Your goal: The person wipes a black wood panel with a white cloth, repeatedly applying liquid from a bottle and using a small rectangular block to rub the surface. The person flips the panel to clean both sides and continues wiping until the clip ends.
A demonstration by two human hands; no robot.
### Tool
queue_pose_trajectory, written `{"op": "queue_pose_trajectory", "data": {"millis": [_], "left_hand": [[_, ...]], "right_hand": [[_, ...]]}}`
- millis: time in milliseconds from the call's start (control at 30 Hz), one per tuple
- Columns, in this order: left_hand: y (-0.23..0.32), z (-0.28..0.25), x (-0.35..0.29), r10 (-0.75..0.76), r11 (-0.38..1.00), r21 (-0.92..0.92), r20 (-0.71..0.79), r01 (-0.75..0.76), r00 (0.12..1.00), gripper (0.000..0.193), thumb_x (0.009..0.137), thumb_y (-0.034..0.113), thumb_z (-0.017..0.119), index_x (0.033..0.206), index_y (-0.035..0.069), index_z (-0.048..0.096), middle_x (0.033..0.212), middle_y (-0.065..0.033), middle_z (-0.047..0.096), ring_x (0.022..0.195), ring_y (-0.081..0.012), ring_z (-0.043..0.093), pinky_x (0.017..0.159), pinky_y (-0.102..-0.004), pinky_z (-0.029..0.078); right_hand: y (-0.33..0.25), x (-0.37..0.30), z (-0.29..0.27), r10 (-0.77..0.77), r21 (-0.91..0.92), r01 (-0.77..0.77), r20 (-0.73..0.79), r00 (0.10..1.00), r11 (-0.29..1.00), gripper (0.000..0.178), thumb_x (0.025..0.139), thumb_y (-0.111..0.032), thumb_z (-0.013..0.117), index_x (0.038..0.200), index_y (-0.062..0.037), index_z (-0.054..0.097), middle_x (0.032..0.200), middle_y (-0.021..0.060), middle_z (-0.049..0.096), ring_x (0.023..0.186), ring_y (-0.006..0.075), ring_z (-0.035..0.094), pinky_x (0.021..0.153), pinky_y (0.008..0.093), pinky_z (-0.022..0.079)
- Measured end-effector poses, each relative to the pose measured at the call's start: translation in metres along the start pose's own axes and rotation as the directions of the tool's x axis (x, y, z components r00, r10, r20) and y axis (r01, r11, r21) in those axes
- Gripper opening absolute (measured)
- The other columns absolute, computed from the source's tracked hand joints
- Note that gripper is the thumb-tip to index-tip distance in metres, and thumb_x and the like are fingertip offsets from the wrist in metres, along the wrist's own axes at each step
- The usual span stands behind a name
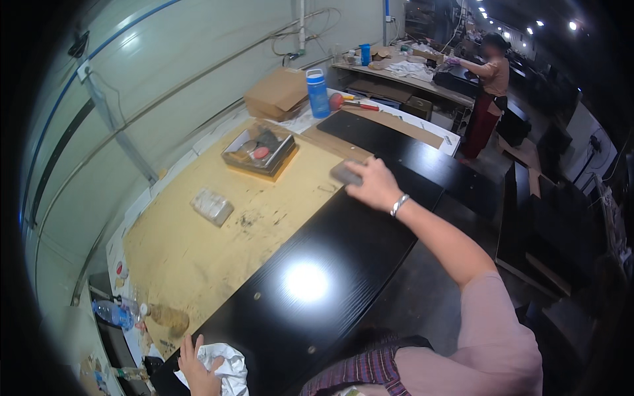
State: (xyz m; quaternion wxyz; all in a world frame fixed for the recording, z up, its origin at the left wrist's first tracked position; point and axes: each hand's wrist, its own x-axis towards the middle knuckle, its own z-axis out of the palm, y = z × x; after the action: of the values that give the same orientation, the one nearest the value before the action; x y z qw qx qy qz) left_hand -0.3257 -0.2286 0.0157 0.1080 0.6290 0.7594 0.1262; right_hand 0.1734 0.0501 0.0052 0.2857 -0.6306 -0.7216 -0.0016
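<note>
A long glossy black panel [310,290] lies across the brown worktop [198,251] in front of me. My right hand [373,183] reaches out to the panel's far end and grips a small grey block [345,173] pressed at the panel's edge. My left hand [197,371] is at the near corner of the panel, closed on a crumpled white cloth [228,368]. A silver bracelet sits on my right wrist.
An open shallow box [259,153] of small items and a clear wrapped packet [212,206] lie on the worktop. A cardboard box [277,94], a blue bottle [317,94] and a red tool [350,102] stand farther back. Another person [487,92] works at a distant bench. More black panels [409,148] lie to the right.
</note>
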Motion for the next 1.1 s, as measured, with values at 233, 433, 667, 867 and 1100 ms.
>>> {"op": "queue_pose_trajectory", "data": {"millis": [233,433,667,867,1100], "left_hand": [[0.067,0.048,0.057,0.133,0.990,-0.022,-0.139,-0.137,0.981,0.060,0.082,0.027,0.075,0.135,0.002,0.061,0.135,-0.0172,0.062,0.129,-0.0368,0.052,0.112,-0.0459,0.030],[0.097,0.060,0.081,-0.028,0.997,-0.078,-0.069,0.023,0.997,0.052,0.082,0.020,0.079,0.129,0.003,0.063,0.125,-0.0148,0.064,0.119,-0.0369,0.052,0.108,-0.0453,0.033],[0.084,0.074,0.086,0.063,0.966,-0.229,-0.244,-0.121,0.968,0.038,0.082,0.016,0.074,0.115,-0.002,0.070,0.100,-0.0179,0.070,0.096,-0.0341,0.066,0.087,-0.0426,0.050],[0.062,0.083,0.089,0.189,0.958,-0.153,-0.304,-0.244,0.934,0.034,0.084,0.017,0.073,0.111,-0.004,0.069,0.098,-0.0179,0.071,0.095,-0.0336,0.067,0.087,-0.0424,0.050],[0.100,0.058,0.079,0.181,0.965,-0.168,-0.130,-0.202,0.975,0.031,0.084,0.011,0.068,0.113,0.001,0.073,0.111,-0.0189,0.074,0.103,-0.0340,0.069,0.094,-0.0409,0.051]], "right_hand": [[0.142,0.090,-0.018,0.360,-0.209,-0.329,0.131,0.924,0.921,0.046,0.075,-0.040,0.072,0.117,-0.0216,0.079,0.117,0.0186,0.072,0.114,0.0372,0.065,0.099,0.0445,0.052],[0.153,0.098,0.001,0.174,0.355,-0.277,0.294,0.940,0.893,0.052,0.076,-0.035,0.072,0.123,-0.0123,0.075,0.110,0.0176,0.076,0.102,0.0306,0.072,0.095,0.0359,0.053],[0.173,0.075,-0.014,0.165,0.410,-0.285,0.303,0.939,0.867,0.054,0.076,-0.041,0.071,0.124,-0.0167,0.075,0.114,0.0190,0.074,0.105,0.0359,0.071,0.098,0.0392,0.054],[0.193,-0.039,-0.076,0.201,0.375,-0.248,0.161,0.966,0.893,0.059,0.077,-0.031,0.073,0.132,-0.0096,0.069,0.109,0.0201,0.067,0.105,0.0322,0.065,0.098,0.0384,0.049],[0.197,-0.161,-0.066,0.493,0.543,-0.311,-0.226,0.841,0.780,0.059,0.079,-0.012,0.070,0.138,-0.0059,0.063,0.114,0.0131,0.059,0.108,0.0260,0.058,0.099,0.0332,0.046]]}}
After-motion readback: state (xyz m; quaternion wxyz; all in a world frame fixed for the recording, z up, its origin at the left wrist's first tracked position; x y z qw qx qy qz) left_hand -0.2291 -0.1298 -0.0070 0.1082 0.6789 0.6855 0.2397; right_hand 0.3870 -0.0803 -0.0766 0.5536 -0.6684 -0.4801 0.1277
